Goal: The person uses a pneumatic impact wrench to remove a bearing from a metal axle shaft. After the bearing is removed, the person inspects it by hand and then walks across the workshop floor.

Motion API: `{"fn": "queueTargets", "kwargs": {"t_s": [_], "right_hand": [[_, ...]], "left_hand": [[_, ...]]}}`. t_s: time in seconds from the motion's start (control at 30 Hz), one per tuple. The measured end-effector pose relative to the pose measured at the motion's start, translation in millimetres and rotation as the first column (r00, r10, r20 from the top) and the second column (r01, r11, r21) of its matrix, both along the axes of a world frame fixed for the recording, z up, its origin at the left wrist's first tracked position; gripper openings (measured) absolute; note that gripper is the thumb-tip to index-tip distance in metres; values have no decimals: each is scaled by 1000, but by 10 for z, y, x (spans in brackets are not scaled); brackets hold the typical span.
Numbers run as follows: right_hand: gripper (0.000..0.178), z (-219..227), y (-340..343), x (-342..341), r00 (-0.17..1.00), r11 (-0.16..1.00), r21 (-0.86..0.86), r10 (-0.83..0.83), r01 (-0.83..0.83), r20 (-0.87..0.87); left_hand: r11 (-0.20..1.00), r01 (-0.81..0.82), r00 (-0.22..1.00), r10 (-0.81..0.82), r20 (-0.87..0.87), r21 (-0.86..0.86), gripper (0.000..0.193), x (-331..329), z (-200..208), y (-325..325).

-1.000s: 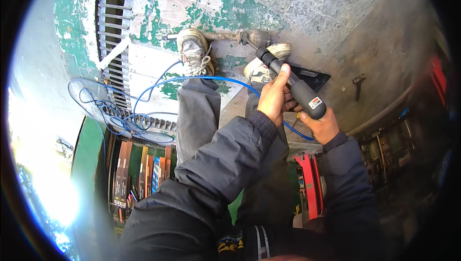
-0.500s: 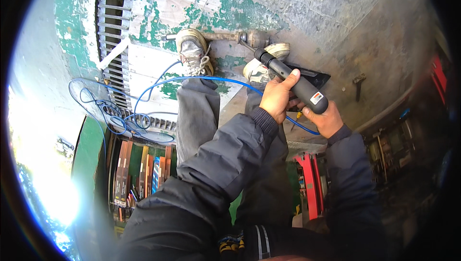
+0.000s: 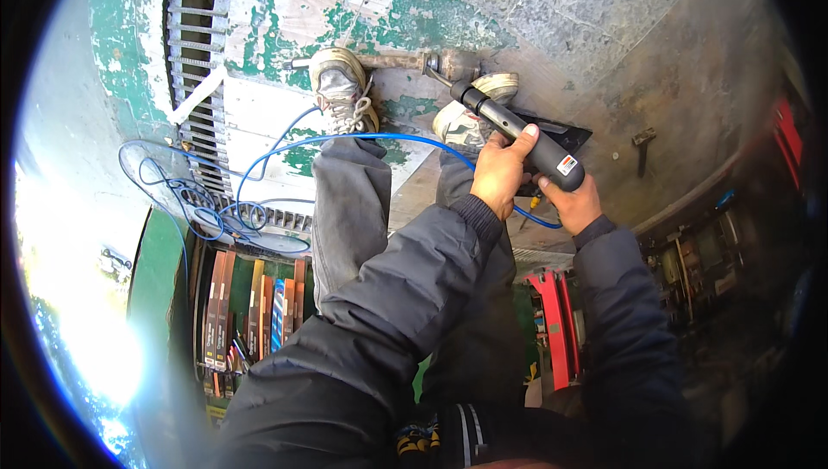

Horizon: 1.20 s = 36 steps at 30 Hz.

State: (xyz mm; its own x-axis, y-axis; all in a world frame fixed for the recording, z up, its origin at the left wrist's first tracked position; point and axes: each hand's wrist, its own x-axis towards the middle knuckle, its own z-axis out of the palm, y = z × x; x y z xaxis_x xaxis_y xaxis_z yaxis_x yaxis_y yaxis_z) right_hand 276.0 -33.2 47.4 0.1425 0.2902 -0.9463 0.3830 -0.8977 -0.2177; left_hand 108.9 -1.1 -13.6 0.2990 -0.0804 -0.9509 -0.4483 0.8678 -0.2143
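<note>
A black, cylindrical air-powered tool [image 3: 517, 128] with a thin metal bit slants across in front of me. My left hand [image 3: 503, 172] is closed around its middle, the thumb lying along the top. At the tool's rounded rear end, my right hand [image 3: 576, 201] is gripping with the thumb; its other fingers are mostly hidden. The bit's tip meets the joint end of a rusty metal axle shaft [image 3: 392, 62] on the floor. My left shoe [image 3: 339, 89] rests against the shaft, and my right shoe [image 3: 466, 124] stands near the joint. Under my hands runs a blue air hose [image 3: 397, 136].
Hose coils [image 3: 203, 210] lie at the left, by a floor grate [image 3: 197, 46]. A hammer [image 3: 642, 151] is on the floor at the right. Boxes [image 3: 220, 305] fill a shelf at lower left, and a red metal piece [image 3: 552, 327] stands at lower right.
The whole view has shifted slightly. My right hand and the tool's rear end sit a little farther left and up in the picture; both hands keep their grip.
</note>
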Motion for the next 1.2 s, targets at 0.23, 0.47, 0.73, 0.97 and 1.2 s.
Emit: {"fn": "queueTargets", "kwargs": {"t_s": [0.23,0.47,0.73,0.97,1.2], "right_hand": [[25,37,-56,-100,996,996,52,66,-69,57],[24,17,29,-70,1000,1000,9,1,-1,-25],[24,75,26,-176,998,1000,6,31,-31,-52],[23,1,-71,-132,998,1000,-14,-22,21,-61],[26,-31,-96,-31,1000,999,-30,25,-26,-7]], "left_hand": [[997,-70,997,71,25,-34,37,-84,88,36],[994,-109,991,111,77,-34,35,5,130,1],[988,-145,986,150,72,-59,36,-61,154,-89],[999,-22,999,20,44,31,43,-54,122,-147],[996,-81,996,82,37,-22,42,66,101,-235]]}}
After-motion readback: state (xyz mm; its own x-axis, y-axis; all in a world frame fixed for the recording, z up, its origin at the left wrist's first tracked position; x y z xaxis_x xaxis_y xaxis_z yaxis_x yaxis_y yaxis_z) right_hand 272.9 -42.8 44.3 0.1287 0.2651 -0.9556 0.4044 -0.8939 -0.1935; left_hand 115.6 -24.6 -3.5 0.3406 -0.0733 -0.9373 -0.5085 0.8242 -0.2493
